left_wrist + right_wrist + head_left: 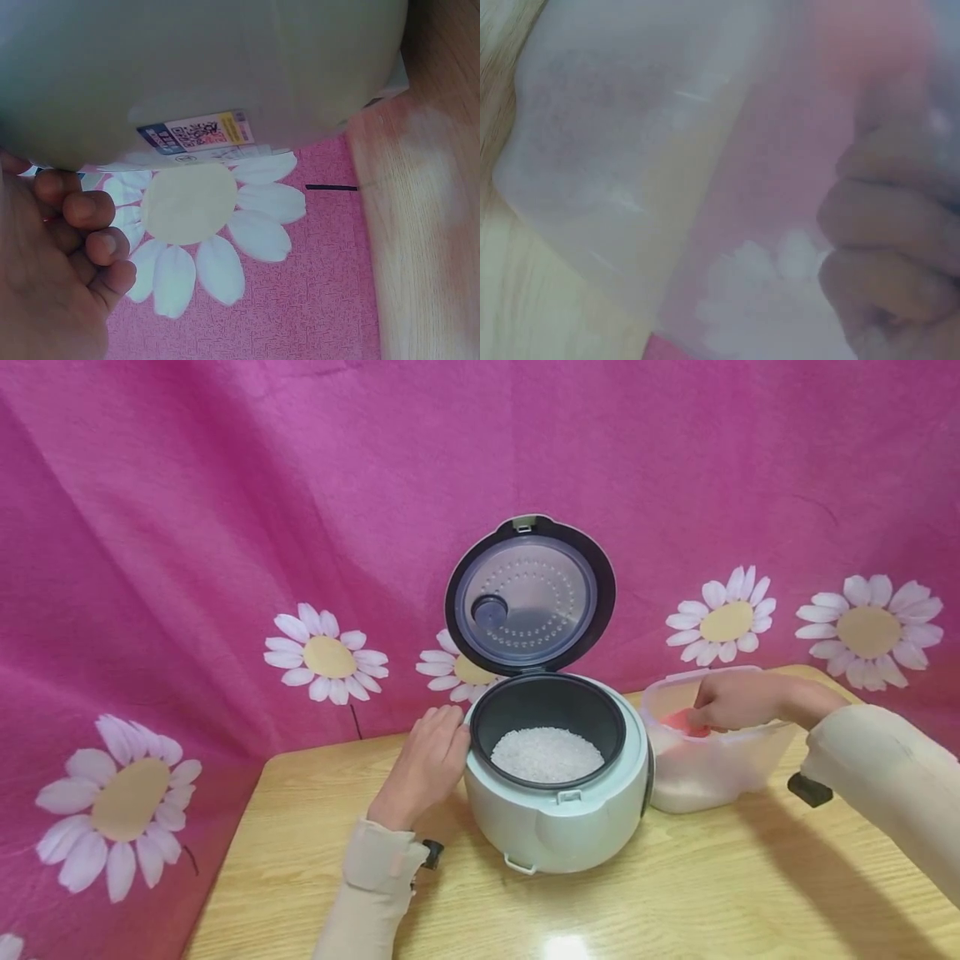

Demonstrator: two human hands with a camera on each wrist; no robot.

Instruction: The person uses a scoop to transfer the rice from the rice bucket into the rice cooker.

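Note:
A pale green rice cooker (558,839) stands with its lid (540,597) raised. White rice (547,755) lies in its dark inner pot (495,718). My left hand (429,760) holds the cooker at the left edge of its rim; in the left wrist view its fingers (90,210) are curled close to the cooker's labelled side (225,75). Inside a translucent plastic container (757,764) to the right, my right hand (742,697) grips a red scoop (686,722), partly hidden by the hand. The right wrist view shows the curled fingers (892,210) and a blurred red patch.
Pale grains fill the lower part of the container, which stands close beside the cooker. Both rest on a light wooden table (315,827). Behind the table hangs a pink cloth (360,485) with large white daisies.

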